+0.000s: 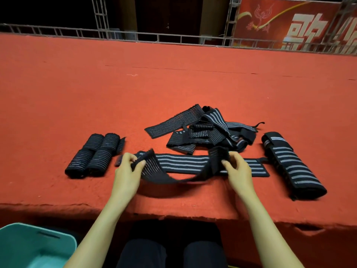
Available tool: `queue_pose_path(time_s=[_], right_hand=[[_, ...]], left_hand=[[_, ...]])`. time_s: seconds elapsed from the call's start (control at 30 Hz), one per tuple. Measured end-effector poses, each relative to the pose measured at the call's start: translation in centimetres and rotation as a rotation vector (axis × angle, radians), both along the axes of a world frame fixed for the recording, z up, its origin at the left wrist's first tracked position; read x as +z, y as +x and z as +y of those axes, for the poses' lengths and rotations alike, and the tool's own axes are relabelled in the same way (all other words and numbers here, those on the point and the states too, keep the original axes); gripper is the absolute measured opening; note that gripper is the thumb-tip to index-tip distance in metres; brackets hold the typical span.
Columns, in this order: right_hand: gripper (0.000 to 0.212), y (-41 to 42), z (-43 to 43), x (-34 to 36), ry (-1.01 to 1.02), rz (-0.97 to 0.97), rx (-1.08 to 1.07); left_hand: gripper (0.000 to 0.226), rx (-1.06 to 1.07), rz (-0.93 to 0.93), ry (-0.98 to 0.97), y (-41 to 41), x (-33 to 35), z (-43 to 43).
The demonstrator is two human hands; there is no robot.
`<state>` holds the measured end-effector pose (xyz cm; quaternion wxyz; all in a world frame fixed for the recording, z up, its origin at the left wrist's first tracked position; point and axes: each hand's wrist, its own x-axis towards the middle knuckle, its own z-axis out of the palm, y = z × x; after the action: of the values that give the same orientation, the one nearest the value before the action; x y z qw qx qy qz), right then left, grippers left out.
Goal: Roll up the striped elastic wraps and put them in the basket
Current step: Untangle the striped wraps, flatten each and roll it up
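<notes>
A black wrap with thin grey stripes sags between my hands above the red surface. My left hand pinches its left end and my right hand grips its right end. Under it a wider-striped wrap lies flat. A tangled heap of loose wraps sits just beyond. Several rolled wraps lie to the left. A long folded wrap lies to the right. The teal basket stands low at bottom left, beside my knees.
The red carpeted platform stretches far back to a metal railing. Its front edge runs just before my lap. A red banner hangs at the back right.
</notes>
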<state>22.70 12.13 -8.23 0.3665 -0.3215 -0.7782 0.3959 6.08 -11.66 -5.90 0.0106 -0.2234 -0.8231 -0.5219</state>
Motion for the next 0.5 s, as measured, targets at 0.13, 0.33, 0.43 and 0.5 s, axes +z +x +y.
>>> queue_pose_path(time_s=[0.13,0.33,0.43,0.5], right_hand=[[0.059,1.1,1.5,1.6,0.042,0.074,0.186],[0.062,2.9,2.5,1.5,-0.027,0.016,0.168],[0.031,2.6,1.9,-0.6,-0.14,-0.146,0.059],[0.042,2.2,1.3,-2.3,-0.148,-0.271,0.003]], left_hand=[[0.017,0.063,-0.105,0.144,-0.4,0.0,0.3],[0.037,0.035,-0.097,-0.085,-0.6,-2.3,0.0],[0.048,0.045,0.019,-0.178,-0.4,-3.2,-0.1],[0.051,0.031,0.06,-0.227,-0.3,-3.3,0.0]])
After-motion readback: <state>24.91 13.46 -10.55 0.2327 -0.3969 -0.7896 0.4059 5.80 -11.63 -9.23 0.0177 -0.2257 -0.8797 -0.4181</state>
